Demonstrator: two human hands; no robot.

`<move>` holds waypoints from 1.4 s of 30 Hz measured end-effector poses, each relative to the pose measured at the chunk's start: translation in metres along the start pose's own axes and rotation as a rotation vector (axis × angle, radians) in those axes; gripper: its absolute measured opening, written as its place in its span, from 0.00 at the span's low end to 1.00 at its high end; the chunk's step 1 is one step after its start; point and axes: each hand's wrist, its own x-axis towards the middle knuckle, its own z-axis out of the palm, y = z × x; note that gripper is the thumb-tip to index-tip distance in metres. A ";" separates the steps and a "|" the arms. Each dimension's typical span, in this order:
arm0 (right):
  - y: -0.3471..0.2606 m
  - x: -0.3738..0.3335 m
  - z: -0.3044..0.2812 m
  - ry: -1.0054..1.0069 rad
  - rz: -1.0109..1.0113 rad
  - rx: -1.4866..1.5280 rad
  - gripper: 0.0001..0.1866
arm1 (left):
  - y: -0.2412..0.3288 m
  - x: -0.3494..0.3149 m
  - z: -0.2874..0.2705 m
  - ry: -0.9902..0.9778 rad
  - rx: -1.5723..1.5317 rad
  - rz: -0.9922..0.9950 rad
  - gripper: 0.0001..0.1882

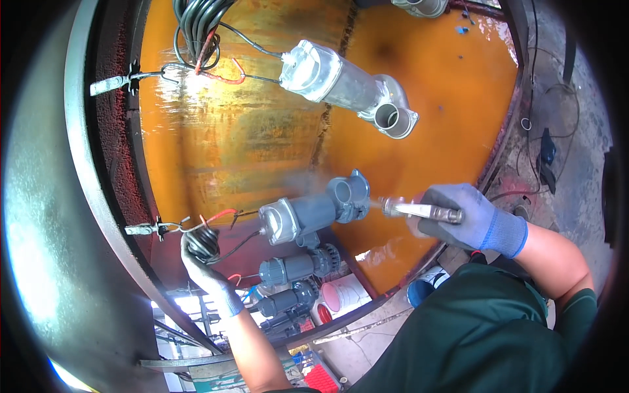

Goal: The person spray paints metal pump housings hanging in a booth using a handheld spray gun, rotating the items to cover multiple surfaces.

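Note:
My right hand (473,211), in a grey-blue knitted glove, is closed round a metal spray gun (422,210). Its nozzle faces a pump (311,216) coated in grey, which hangs sideways, and a faint mist shows between them. My left hand (206,272), also gloved, grips a bundle of coiled black cable (204,245) that runs to the grey pump's end. The bundle is beside an orange-red hook (219,215). Farther off hangs a bare silver pump (347,82), its round outlet pointing toward me, with a larger black cable coil (200,29) above its left end.
Behind the pumps is a wet, orange-stained booth wall (419,150). A curved metal rail (88,150) with hanging clamps runs along the left. Several more grey pumps (288,268) hang nearer me. Buckets (344,293) stand below, and hoses (534,157) lie on the right floor.

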 end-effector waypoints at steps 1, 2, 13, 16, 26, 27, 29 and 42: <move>-0.002 0.000 -0.004 -0.112 -0.052 -0.104 0.12 | -0.001 -0.007 0.010 0.189 0.055 -0.018 0.17; -0.004 0.000 -0.007 -0.226 -0.106 -0.207 0.12 | 0.001 -0.013 0.017 0.287 0.096 -0.040 0.16; 0.009 0.005 0.015 -0.110 -0.141 -0.231 0.12 | -0.021 -0.021 -0.061 0.317 -0.017 -0.085 0.17; 0.012 0.004 0.021 -0.187 -0.148 -0.267 0.11 | -0.034 -0.029 -0.075 0.325 0.112 -0.007 0.22; -0.002 0.016 0.021 -0.119 -0.262 -0.260 0.11 | -0.040 -0.060 -0.063 0.344 0.604 0.230 0.30; -0.006 0.019 0.021 -0.082 -0.207 -0.219 0.12 | -0.041 -0.059 -0.067 0.321 0.624 0.247 0.30; -0.011 0.028 0.019 -0.047 -0.129 -0.127 0.12 | -0.043 -0.059 -0.081 0.257 0.649 0.306 0.32; 0.014 0.014 0.016 -0.171 -0.142 -0.217 0.12 | -0.046 -0.066 -0.093 0.213 0.558 0.359 0.37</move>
